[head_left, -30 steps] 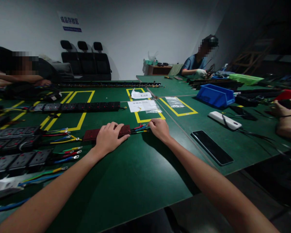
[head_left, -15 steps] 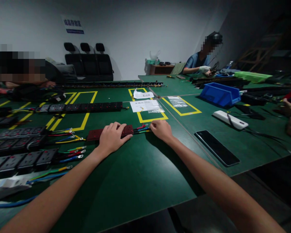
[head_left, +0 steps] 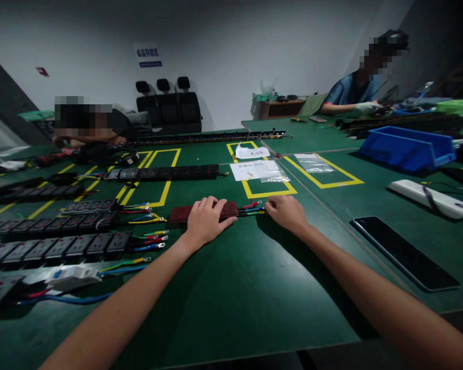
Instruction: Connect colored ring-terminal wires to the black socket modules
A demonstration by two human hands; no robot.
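Observation:
My left hand lies over a dark red socket strip, fingers across its top and thumb along the near side. Short coloured wires come out of the strip's right end. At their far ends my right hand is closed in a pinch; its fingertips partly cover the wire ends. Left of the strip, yellow and blue wires with ring terminals reach out from a row of black socket strips.
Papers and a plastic bag lie beyond my hands. To the right are a phone, a white power strip and a blue bin. Two people sit across the green table.
The view has turned left, so everything sits farther right in the picture. Both hands keep about the same hold on the strip and wires.

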